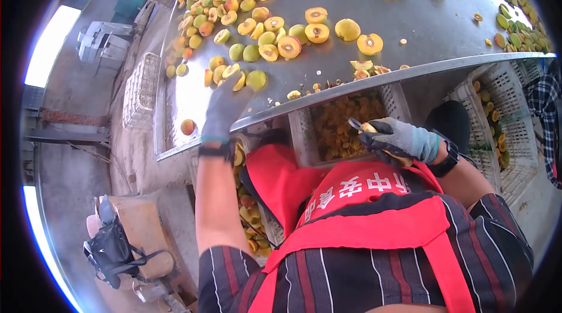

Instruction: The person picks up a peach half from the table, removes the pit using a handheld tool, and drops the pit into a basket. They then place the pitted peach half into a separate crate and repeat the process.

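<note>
My left hand [225, 108], in a grey glove, reaches over the near edge of the metal table [433, 32]. Motion smears its fingers, so I cannot see whether they hold anything. Just beyond them lie cut yellow peach halves [239, 81] and a greenish peach [256, 80]. My right hand [407, 139], gloved in grey with dark fingers, is closed around a small metal-tipped hand tool [355, 124] in front of my red apron. A light, wood-coloured part shows by its fingers. More peach halves [289, 47] are spread over the table, several with brown centres.
Beneath the table edge stands a crate [301, 137] of orange-brown peach scraps. Another crate with fruit [515, 131] is at right, and one [249, 219] lies beside my left leg. A lone peach [187, 127] sits near the table corner. A black bag [114, 254] rests at lower left.
</note>
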Motion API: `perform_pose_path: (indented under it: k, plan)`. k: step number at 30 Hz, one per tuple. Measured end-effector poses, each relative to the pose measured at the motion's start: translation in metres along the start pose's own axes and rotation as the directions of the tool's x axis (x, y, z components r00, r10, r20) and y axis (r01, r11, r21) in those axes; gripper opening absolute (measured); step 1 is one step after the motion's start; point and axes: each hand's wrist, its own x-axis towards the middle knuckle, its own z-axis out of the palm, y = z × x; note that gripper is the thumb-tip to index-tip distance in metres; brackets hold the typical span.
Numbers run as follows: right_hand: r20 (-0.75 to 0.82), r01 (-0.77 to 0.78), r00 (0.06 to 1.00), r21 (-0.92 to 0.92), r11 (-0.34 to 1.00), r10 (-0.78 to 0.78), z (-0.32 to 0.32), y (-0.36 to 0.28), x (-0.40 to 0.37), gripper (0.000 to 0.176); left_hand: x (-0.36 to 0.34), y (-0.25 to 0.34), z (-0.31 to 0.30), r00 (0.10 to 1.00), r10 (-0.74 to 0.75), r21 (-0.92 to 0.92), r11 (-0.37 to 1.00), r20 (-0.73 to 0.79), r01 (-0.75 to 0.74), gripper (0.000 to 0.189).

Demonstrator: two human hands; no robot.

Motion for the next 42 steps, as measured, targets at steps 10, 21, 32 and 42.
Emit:
perform_pose_path:
  k: [10,21,32,42]
  plan:
    - [-0.024,-0.092,0.995,0.071,0.993,0.094,0.001,-0.002,-0.012,0.028,0.038,0.012,0.043,0.973,-0.073,0.286,0.958,0.219,0.007,0.051]
    - [-0.152,0.048,0.986,-0.118,0.992,-0.066,0.031,-0.063,0.003,0.025,-0.079,0.101,0.069,0.955,0.203,-0.733,-0.611,0.219,0.298,0.053]
    - [-0.177,0.322,0.863,-0.53,0.784,-0.474,0.044,-0.044,0.026,0.039,-0.099,0.132,0.075,0.996,0.063,-0.948,-0.306,0.07,0.086,0.047]
    - [-0.143,0.116,0.979,-0.189,0.975,-0.144,0.057,-0.052,0.013,0.023,-0.096,0.131,0.086,0.988,-0.023,-0.988,0.043,-0.151,-0.15,0.037]
